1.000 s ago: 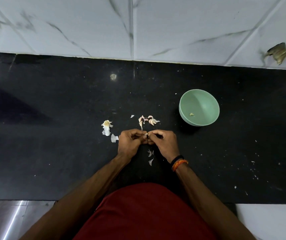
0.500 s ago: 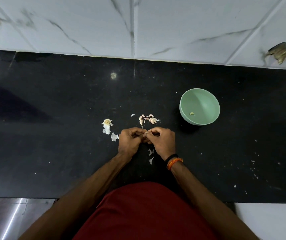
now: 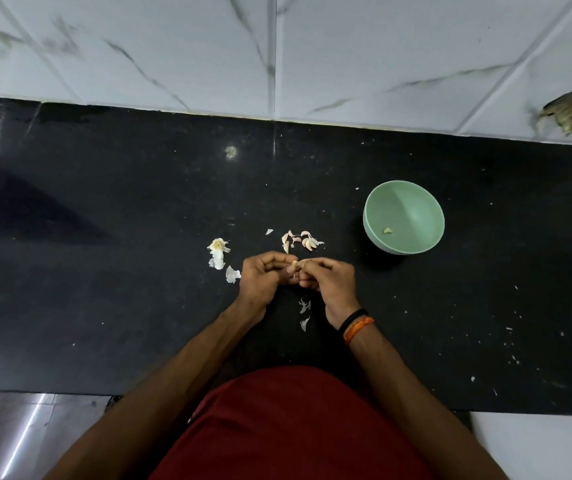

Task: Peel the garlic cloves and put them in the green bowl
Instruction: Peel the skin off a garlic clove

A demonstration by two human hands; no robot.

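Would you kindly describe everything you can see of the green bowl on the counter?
The green bowl is a pale mint, round, smooth and matte, plastic by the look. It stands upright on the black counter, to the right of the loose cloves and beyond the right hand. Inside lies one small pale piece, apparently garlic. No hand touches it.

On the bench (image 3: 104,306), the two hands meet near the middle, the left hand (image 3: 260,278) touching the right hand (image 3: 329,282), with a garlic clove (image 3: 295,263) pinched between their fingertips. Just behind them lies a small heap of unpeeled cloves (image 3: 300,240). To the left of the hands lie scraps of skin (image 3: 218,252), and more skin flakes (image 3: 304,313) lie before them, between the wrists. The bowl (image 3: 416,244) stands to the right and behind, apart from the heap, with one peeled piece (image 3: 387,231) in it. The wall (image 3: 381,57) rises behind the bench
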